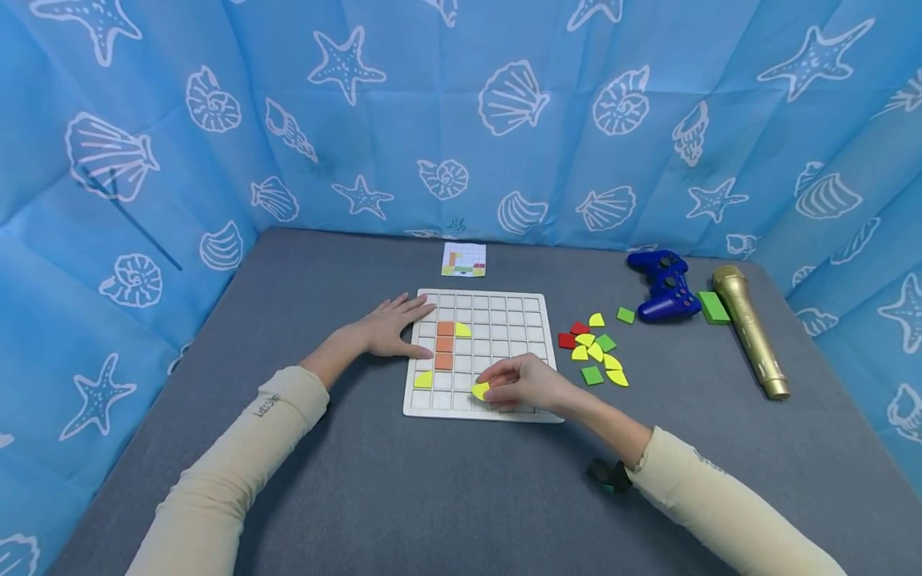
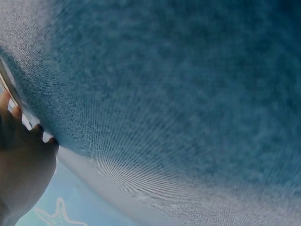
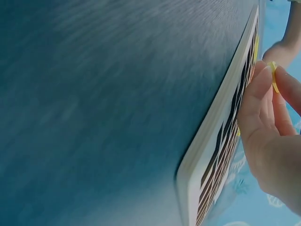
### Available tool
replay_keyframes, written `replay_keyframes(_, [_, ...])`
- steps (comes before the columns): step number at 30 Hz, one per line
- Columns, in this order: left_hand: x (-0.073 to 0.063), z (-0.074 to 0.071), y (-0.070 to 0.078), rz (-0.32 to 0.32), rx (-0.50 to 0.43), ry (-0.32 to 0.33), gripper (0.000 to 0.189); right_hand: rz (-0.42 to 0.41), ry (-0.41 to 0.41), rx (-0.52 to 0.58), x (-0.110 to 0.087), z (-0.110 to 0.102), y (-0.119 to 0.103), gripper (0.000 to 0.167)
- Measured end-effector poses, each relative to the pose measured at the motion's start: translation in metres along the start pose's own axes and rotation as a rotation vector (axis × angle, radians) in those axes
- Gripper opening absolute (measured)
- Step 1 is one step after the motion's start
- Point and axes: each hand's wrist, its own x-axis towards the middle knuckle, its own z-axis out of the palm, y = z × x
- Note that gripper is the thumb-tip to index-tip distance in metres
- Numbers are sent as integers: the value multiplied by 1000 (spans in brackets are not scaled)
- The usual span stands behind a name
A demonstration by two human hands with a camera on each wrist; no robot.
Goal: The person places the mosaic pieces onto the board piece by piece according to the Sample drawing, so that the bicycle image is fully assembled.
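Observation:
A white grid board [image 1: 504, 314] lies on the table. My left hand [image 1: 389, 328] rests at its left edge with fingers spread, the thumb and fingertips on the frame. Thumb and fingers of my right hand [image 1: 529, 382] pinch a yellow quarter-circle tile [image 1: 480, 390] over the lower middle of the grid; the right wrist view shows this yellow tile [image 3: 273, 77] edge-on between the fingertips. Within the grid, orange square tiles [image 1: 444, 345] stand in a column, with a yellow quarter-circle [image 1: 463, 330] beside the top one and another yellow quarter-circle [image 1: 422, 379] lower left.
Right of the board lie loose yellow, red [image 1: 567, 341] and green tiles [image 1: 593, 375]. A pattern card [image 1: 464, 260] is behind the board. Farther right are a blue game controller [image 1: 664, 286], a green block [image 1: 713, 308] and a gold microphone [image 1: 751, 332]. A patterned blue curtain [image 1: 403, 120] encloses the table.

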Motion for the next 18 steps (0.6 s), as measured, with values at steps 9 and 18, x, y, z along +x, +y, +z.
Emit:
replay_keyframes(9, [-1, 1, -1, -12, -6, -2, 94, 23, -15, 41, 19, 25, -12, 23])
replay_keyframes(18, [-1, 0, 1, -6, 4, 1, 93, 25, 9, 5, 33, 45, -20, 18])
